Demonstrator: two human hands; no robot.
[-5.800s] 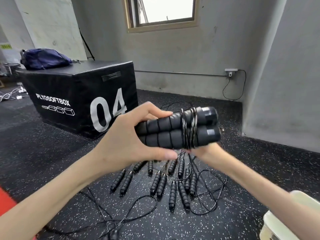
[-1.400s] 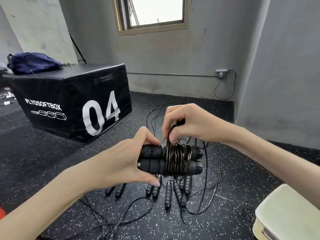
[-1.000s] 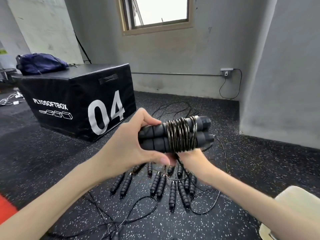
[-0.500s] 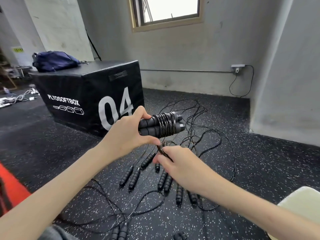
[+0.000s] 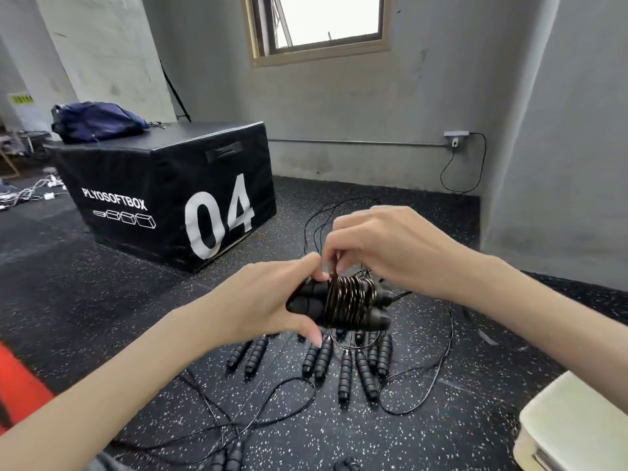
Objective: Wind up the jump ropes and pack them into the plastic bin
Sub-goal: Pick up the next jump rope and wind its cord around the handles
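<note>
Left hand [image 5: 268, 300]: fingers curled round pair of black jump-rope handles [image 5: 312, 302], held side by side above floor [image 5: 102, 300]. Cord coils [image 5: 350, 299] wrapped round handles. Right hand [image 5: 384, 246] above coils, fingers pinching cord. More jump ropes [image 5: 343, 365] on floor below. Pale plastic bin [image 5: 574, 426] at lower right. Black plyo box [image 5: 170, 188] behind, blue bag [image 5: 97, 120] on top.

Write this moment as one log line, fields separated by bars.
step: winding cord | left hand: holds paired handles | right hand: pinches cord above coils | floor: more ropes unwound | bin: nothing packed visible
</note>
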